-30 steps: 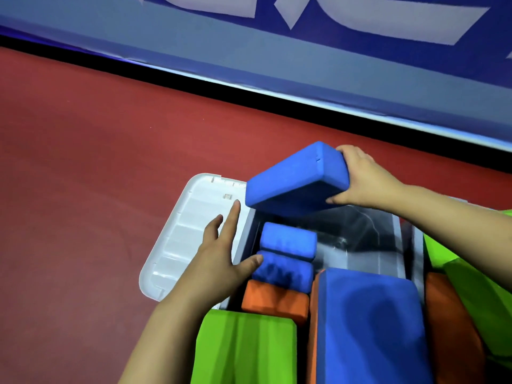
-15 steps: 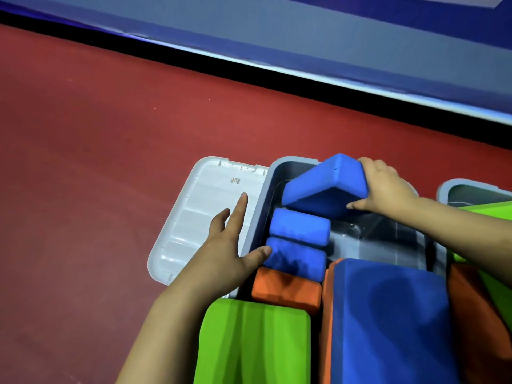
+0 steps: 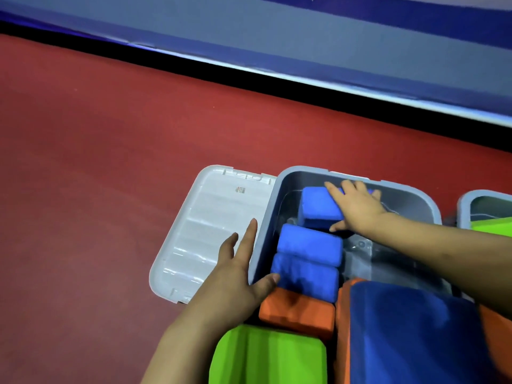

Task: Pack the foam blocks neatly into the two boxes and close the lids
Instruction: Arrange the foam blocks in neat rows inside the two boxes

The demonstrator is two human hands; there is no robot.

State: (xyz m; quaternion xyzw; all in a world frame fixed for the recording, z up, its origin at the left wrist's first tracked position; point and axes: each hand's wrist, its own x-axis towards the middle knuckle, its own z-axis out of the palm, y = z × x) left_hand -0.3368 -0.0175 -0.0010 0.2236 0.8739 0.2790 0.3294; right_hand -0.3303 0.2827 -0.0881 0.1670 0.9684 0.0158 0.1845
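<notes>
While the left hand (image 3: pixel 235 275) lies flat across the left rim of the grey box (image 3: pixel 410 195), fingers straight over the lid and thumb touching the nearer blue block, the right hand (image 3: pixel 357 206) reaches into the far end of the box and holds a blue foam block (image 3: pixel 318 207) there. Right grip: fingers over the block's top and far edge, thumb curled round its near lower edge, so it clasps the block. Left grip: spread, holding nothing, apparently steadying the box.

Contents, far to near along the left wall: the held blue block, a second blue block (image 3: pixel 310 246), a third blue block (image 3: pixel 304 275), an orange block (image 3: pixel 297 311), then a green block (image 3: pixel 266 356) at the frame bottom. A large dark-blue block (image 3: pixel 415 328) with orange beside it fills the near right. The far right floor of the box is bare. The lid (image 3: pixel 205 231) lies open on the red floor (image 3: pixel 110 162), touching the box's left side. A second box (image 3: pixel 465 206) shows at the right edge with green foam inside.

Step in hand (judgement): seating the blue block at the far end of the left row. Whether it touches the floor of the box cannot be told.

Next move calls for: pressing it down level and snug against its neighbour, then releasing. The bare far right space remains to fill; lids not yet closed. Task roughly mid-way.
</notes>
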